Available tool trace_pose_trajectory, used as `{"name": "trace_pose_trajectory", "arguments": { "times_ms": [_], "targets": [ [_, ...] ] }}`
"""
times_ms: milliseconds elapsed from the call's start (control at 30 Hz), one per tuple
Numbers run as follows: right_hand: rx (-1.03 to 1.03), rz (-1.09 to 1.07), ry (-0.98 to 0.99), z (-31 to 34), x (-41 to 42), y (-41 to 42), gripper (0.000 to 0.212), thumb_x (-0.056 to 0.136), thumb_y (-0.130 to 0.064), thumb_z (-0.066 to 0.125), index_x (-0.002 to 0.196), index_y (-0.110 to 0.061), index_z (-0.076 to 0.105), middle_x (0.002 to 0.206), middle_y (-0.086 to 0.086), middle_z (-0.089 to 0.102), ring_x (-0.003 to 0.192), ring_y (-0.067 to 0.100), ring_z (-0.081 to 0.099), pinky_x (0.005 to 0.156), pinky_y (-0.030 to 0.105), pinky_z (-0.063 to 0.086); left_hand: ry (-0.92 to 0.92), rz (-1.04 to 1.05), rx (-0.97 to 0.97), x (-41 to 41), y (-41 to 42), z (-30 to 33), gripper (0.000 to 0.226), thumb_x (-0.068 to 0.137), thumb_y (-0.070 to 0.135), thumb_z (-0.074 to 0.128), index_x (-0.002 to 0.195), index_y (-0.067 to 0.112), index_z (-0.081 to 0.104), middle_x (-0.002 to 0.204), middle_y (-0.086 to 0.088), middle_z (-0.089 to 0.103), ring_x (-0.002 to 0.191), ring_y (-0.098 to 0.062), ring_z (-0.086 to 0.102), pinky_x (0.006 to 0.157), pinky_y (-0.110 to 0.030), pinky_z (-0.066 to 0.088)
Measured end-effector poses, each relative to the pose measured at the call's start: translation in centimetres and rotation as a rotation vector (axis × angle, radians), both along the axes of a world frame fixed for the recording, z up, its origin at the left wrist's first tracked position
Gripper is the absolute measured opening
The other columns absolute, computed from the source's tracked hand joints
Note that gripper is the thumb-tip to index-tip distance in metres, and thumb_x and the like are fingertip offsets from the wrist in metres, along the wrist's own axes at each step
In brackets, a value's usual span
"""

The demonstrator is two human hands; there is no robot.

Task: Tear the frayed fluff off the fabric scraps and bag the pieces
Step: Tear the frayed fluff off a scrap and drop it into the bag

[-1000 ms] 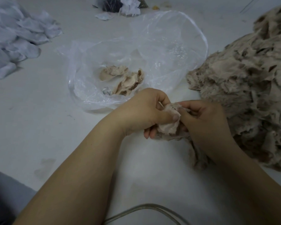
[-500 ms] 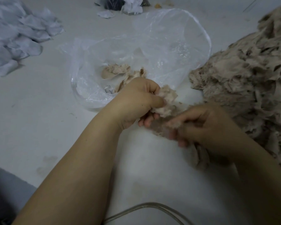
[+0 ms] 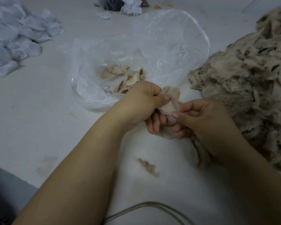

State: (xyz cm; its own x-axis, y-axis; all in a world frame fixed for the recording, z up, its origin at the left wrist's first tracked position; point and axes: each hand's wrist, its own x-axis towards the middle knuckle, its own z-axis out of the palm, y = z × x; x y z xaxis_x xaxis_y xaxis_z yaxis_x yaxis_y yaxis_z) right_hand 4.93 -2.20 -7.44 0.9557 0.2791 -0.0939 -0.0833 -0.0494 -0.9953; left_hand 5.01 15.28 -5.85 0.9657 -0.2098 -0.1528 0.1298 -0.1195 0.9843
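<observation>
Lying far out to the left of the fingers, a heap of pale grey-white cloth pieces [image 3: 15, 39] covers the table's [image 3: 39, 127] upper left corner. Nearer, just beyond the left knuckles, a clear plastic bag [image 3: 169, 46] is spread open on the white surface, and a few beige fabric pieces [image 3: 120, 77] sit inside it, close behind the left hand [image 3: 136, 106]. That hand is curled round a beige fabric scrap [image 3: 170, 103], thumb pressed on the front of it, the other fingers wrapped underneath. The scrap stands up between the two hands, its upper edge rising past the left thumb. Directly beside it, the right hand [image 3: 206, 120] pinches the scrap's lower right edge between thumb and forefinger, while its remaining fingers curl below and touch the left fingertips. Below the fingers, towards the person, a small tuft of brownish fluff [image 3: 148, 166] lies loose on the table, and more beige material shows under the right wrist. A loop of cable [image 3: 146, 205] runs along the bottom edge. Right of the right hand, a large pile of frayed beige scraps [image 3: 250, 78] fills that side.
</observation>
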Motion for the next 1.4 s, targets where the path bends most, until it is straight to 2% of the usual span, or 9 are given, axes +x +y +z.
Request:
{"name": "trace_pose_trajectory", "arguments": {
  "times_ms": [100, 200, 400, 600, 733, 800, 1067, 1233, 1400],
  "targets": [
    [0.013, -0.012, 0.000, 0.05, 0.00, -0.22, 0.010, 0.064, -0.020, 0.075, 0.069, -0.014, 0.069, 0.060, 0.013, 0.070, 0.048, 0.017, 0.066, 0.043, 0.025, 0.053, 0.010, 0.059, -0.052, 0.07, -0.27, 0.04, 0.039, 0.105, 0.013, 0.042, 0.076, -0.009, 0.058, 0.051, -0.020, 0.058, 0.031, -0.025, 0.050, 0.032, -0.025, 0.042],
    [-0.005, -0.003, -0.011, -0.09, -0.02, -0.14, 0.011, 0.078, -0.006, 0.074, 0.077, -0.008, 0.063, 0.060, 0.011, 0.070, 0.046, 0.016, 0.064, 0.042, 0.025, 0.052, 0.023, 0.079, -0.073, 0.25, -0.26, 0.06, 0.038, 0.104, 0.011, 0.039, 0.077, -0.008, 0.058, 0.051, -0.021, 0.057, 0.032, -0.027, 0.050, 0.033, -0.026, 0.042],
    [-0.091, -0.004, -0.071, 0.17, -0.06, -0.03, 0.030, 0.085, -0.006, 0.071, 0.063, -0.026, 0.072, 0.057, 0.006, 0.069, 0.044, 0.013, 0.063, 0.041, 0.023, 0.049, -0.039, 0.014, 0.001, 0.06, -0.28, -0.25, 0.025, 0.097, 0.014, 0.061, 0.077, -0.001, 0.056, 0.057, -0.020, 0.063, 0.035, -0.027, 0.054, 0.036, -0.026, 0.045],
    [-0.136, -0.158, -0.071, -0.05, 0.30, -0.32, 0.024, 0.092, -0.012, 0.065, 0.069, -0.018, 0.070, 0.055, 0.005, 0.068, 0.043, 0.010, 0.059, 0.040, 0.021, 0.046, -0.029, 0.001, 0.000, 0.10, 0.12, -0.21, 0.018, 0.094, -0.001, 0.059, 0.087, -0.017, 0.056, 0.052, -0.017, 0.060, 0.032, -0.022, 0.052, 0.034, -0.024, 0.043],
    [-0.097, -0.168, -0.146, -0.07, 0.16, -0.14, 0.004, 0.087, -0.023, 0.073, 0.085, -0.020, 0.074, 0.071, 0.001, 0.074, 0.063, 0.015, 0.071, 0.054, 0.023, 0.054, 0.004, -0.064, 0.015, 0.01, -0.14, -0.32, 0.016, 0.094, -0.001, 0.059, 0.085, -0.013, 0.058, 0.056, -0.020, 0.061, 0.034, -0.024, 0.055, 0.035, -0.025, 0.045],
    [-0.142, -0.180, -0.223, -0.29, 0.07, -0.08, 0.008, 0.086, -0.024, 0.075, 0.089, -0.017, 0.074, 0.075, 0.000, 0.075, 0.068, 0.012, 0.073, 0.057, 0.022, 0.055, 0.028, -0.111, 0.032, -0.07, -0.30, -0.42, 0.014, 0.093, 0.000, 0.061, 0.084, -0.011, 0.059, 0.058, -0.022, 0.063, 0.036, -0.026, 0.056, 0.036, -0.027, 0.047],
    [-0.079, -0.369, -0.123, -0.61, 0.47, -0.18, 0.021, 0.095, -0.018, 0.062, 0.076, -0.018, 0.070, 0.060, 0.002, 0.070, 0.050, 0.013, 0.065, 0.047, 0.021, 0.051, 0.035, -0.067, -0.006, 0.08, -0.01, -0.37, 0.012, 0.093, -0.007, 0.057, 0.081, -0.003, 0.059, 0.054, -0.019, 0.062, 0.034, -0.023, 0.056, 0.035, -0.024, 0.045],
    [-0.036, -0.113, -0.019, 0.10, -0.16, 0.16, 0.032, 0.082, -0.040, 0.074, 0.092, -0.010, 0.073, 0.074, 0.010, 0.075, 0.060, 0.020, 0.071, 0.048, 0.025, 0.053, -0.030, 0.018, -0.055, 0.24, -0.12, -0.43, 0.015, 0.095, -0.002, 0.058, 0.080, -0.001, 0.059, 0.054, -0.018, 0.062, 0.035, -0.024, 0.056, 0.036, -0.026, 0.046],
    [-0.034, -0.035, 0.005, -0.18, -0.21, 0.17, 0.019, 0.071, -0.008, 0.081, 0.083, -0.012, 0.068, 0.060, 0.007, 0.069, 0.050, 0.013, 0.065, 0.045, 0.023, 0.052, -0.099, 0.124, -0.055, 0.35, -0.44, -0.59, 0.017, 0.096, 0.001, 0.058, 0.079, 0.002, 0.055, 0.050, -0.013, 0.061, 0.031, -0.022, 0.051, 0.033, -0.023, 0.039]
  ]
}}
